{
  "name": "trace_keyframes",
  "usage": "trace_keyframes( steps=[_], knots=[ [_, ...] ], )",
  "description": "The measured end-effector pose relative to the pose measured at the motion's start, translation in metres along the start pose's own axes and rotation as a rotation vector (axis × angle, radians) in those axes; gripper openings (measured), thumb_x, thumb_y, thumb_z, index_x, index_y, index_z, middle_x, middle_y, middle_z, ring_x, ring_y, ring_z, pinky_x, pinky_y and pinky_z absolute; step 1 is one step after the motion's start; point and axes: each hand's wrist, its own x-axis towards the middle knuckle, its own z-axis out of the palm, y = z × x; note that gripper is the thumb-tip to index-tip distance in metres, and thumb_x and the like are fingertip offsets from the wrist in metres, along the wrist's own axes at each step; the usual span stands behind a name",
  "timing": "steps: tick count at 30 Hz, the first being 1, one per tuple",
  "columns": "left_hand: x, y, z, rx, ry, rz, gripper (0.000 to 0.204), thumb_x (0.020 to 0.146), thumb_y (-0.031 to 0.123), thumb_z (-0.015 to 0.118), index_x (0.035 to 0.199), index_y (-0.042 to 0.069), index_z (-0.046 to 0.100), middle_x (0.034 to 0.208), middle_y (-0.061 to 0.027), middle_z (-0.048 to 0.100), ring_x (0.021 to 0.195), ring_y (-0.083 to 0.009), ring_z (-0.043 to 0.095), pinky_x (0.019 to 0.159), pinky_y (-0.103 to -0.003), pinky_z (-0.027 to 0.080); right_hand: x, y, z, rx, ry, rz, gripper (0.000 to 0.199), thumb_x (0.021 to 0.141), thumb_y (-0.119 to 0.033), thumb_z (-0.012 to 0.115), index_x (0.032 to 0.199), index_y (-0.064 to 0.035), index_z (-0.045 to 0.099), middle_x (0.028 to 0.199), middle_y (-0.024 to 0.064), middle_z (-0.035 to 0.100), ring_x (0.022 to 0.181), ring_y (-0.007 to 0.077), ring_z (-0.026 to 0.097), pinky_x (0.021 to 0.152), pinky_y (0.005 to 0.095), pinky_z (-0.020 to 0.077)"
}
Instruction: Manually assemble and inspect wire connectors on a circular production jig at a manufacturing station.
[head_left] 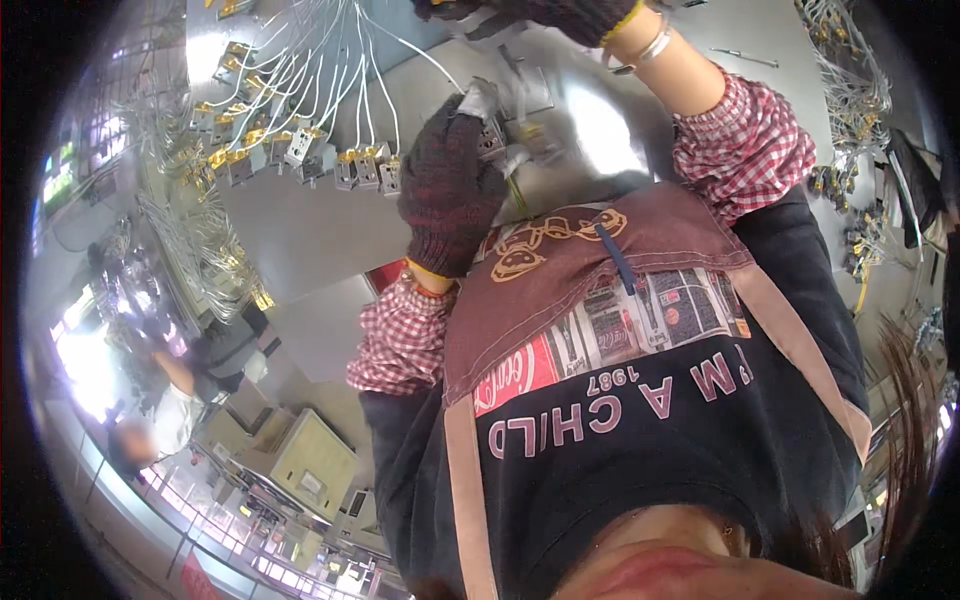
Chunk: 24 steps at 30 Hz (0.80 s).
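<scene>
A grey worktable (300, 230) fills the upper middle of the frame, its surface bending with the lens. Below it, the person's own torso takes up the lower centre and right: a dark printed shirt under a brown apron (600, 270) with a blue pen (615, 258) clipped at its top edge. Red-and-white checked sleeves (405, 335) cover both forearms.

Across the upper left of the table lies a wiring harness (300, 90): a fan of thin white wires running down from the top edge to a curved row of small grey connector blocks with yellow tops (290, 150).

The left hand (450, 185), in a dark knit glove, sits just left of centre, above the apron. Its fingers are curled together and clamped on a small grey connector block (490, 135), with 1 white wire leading from it up toward the fan. Pale, blurred parts lie just beside this block on the table.

The right hand (530, 12), also in a dark glove with a yellow cuff, is at the top edge, mostly cut off; whether its fingers are apart or together cannot be told. A silver bracelet (645, 50) circles that wrist.

More wire bundles (850, 80) lie at the upper right. At the lower left, a workshop floor with benches shows, blurred.
</scene>
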Motion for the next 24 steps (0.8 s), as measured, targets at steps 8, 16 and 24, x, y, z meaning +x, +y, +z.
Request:
trace_keyframes(
  steps=[8,16,24],
  knots=[
    [-0.004,0.021,0.019,-0.051,0.082,-0.172,0.065,0.069,0.042,0.093,0.115,0.005,0.067,0.094,-0.011,0.071,0.08,-0.0276,0.071,0.07,-0.039,0.056,-0.008,0.0,0.021,0.31,-0.048,0.153,0.054,0.091,-0.037,0.073,0.136,-0.0157,0.053,0.075,0.0052,0.066,0.056,0.0116,0.065,0.062,0.0295,0.0558],
    [-0.004,0.003,0.008,-0.003,0.027,-0.212,0.063,0.067,0.049,0.092,0.107,0.006,0.069,0.083,-0.0087,0.068,0.072,-0.0258,0.068,0.065,-0.039,0.054,0.028,0.057,0.054,-0.442,0.144,-0.594,0.035,0.093,-0.046,0.067,0.1,-0.0119,0.074,0.077,0.0122,0.069,0.065,0.0242,0.069,0.06,0.037,0.0582],
    [-0.008,0.003,0.001,-0.045,-0.013,-0.273,0.063,0.07,0.044,0.092,0.114,0.006,0.07,0.094,-0.0115,0.072,0.079,-0.0287,0.071,0.07,-0.038,0.057,0.006,-0.005,0.035,0.319,-0.124,0.294,0.031,0.095,-0.041,0.068,0.094,-0.0097,0.071,0.079,0.0084,0.069,0.066,0.0169,0.071,0.056,0.0342,0.061]
  ],
)
